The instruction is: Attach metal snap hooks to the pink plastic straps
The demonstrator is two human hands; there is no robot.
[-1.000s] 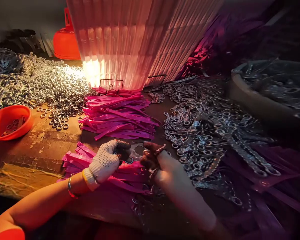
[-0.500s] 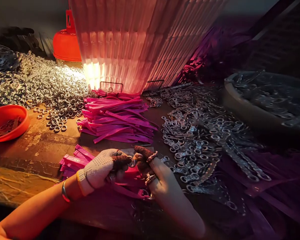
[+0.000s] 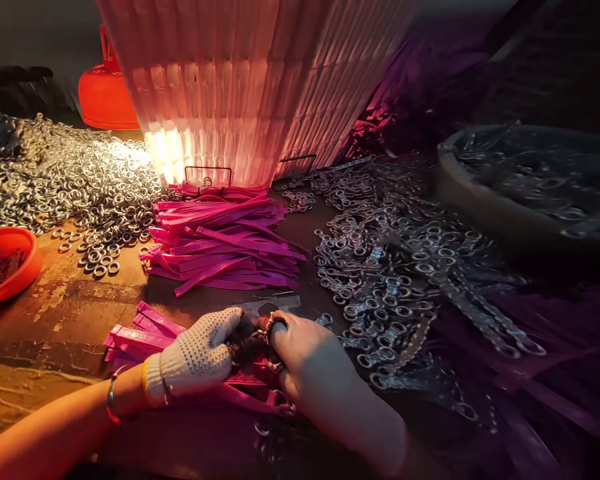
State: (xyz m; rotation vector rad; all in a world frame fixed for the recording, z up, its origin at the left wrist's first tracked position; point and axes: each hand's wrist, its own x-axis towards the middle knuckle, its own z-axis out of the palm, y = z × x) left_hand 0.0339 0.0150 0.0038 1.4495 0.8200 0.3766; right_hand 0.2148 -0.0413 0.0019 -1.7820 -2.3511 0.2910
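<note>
My left hand [image 3: 205,350], in a white dotted glove with dark, worn fingertips, is closed just over a bundle of magenta straps [image 3: 153,327]. Against its fingers presses my right hand [image 3: 300,350], its fingers curled and covered by dark, frayed finger sleeves. Whatever the two hands hold between them is hidden by the fingers. Below the hands, a strap end with a metal ring [image 3: 283,400] sticks out. A flat metal piece [image 3: 285,302] lies on the table just behind the fingers.
A larger pile of magenta straps [image 3: 225,247] lies beyond my hands. Loose metal rings [image 3: 100,260] heap at left beside an orange bowl [image 3: 17,280]. Linked metal pieces [image 3: 380,287] spread at right near a large dark basin [image 3: 480,193]. Ribbed translucent panels [image 3: 220,87] and a red lamp shade [image 3: 107,100] stand behind.
My hands have drawn together, and the right one has turned so its back faces up. The metal ring seen between the fingertips is now hidden. The view has shifted slightly.
</note>
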